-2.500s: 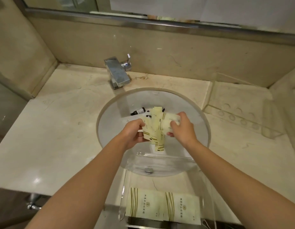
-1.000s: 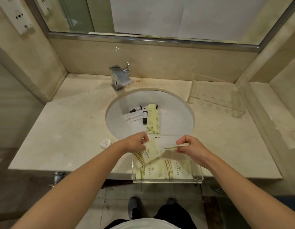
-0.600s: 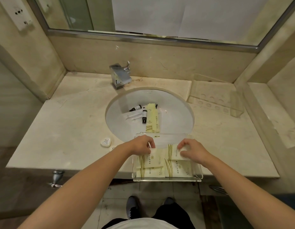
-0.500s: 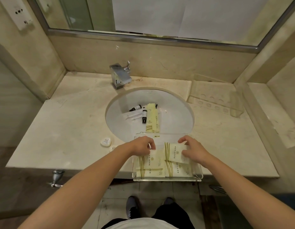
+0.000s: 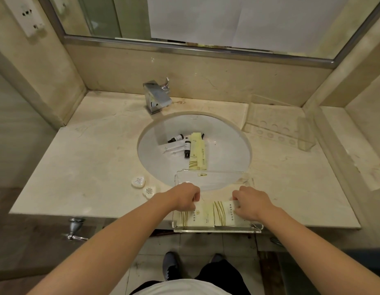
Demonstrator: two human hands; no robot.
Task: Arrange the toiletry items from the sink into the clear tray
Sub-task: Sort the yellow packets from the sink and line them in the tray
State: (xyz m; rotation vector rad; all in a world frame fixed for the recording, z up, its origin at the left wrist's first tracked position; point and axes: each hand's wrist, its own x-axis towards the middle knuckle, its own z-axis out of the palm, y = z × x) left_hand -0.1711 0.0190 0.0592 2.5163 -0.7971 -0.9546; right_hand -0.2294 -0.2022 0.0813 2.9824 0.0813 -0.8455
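A clear tray [image 5: 216, 229] sits at the counter's front edge, partly over the sink [image 5: 231, 145]. Cream packets with gold stripes [image 5: 208, 216] lie flat inside it. My left hand [image 5: 185, 196] presses its fingertips on the left packet. My right hand [image 5: 250, 201] holds down the right packet [image 5: 224, 211]. In the sink basin remain two small dark bottles [image 5: 187, 149], long yellow packets [image 5: 197, 152] and a white wrapped item [image 5: 171, 149]. A small item [image 5: 202, 174] rests at the tray's far rim.
A chrome faucet [image 5: 157, 99] stands behind the sink. A second clear holder with round holes [image 5: 276, 130] sits at the back right. Two small white soaps [image 5: 143, 187] lie on the counter left of the tray. A mirror runs along the back wall.
Both hands have carried packets from the sink to the tray and laid them down. They have moved slightly toward me and now press the packets flat.
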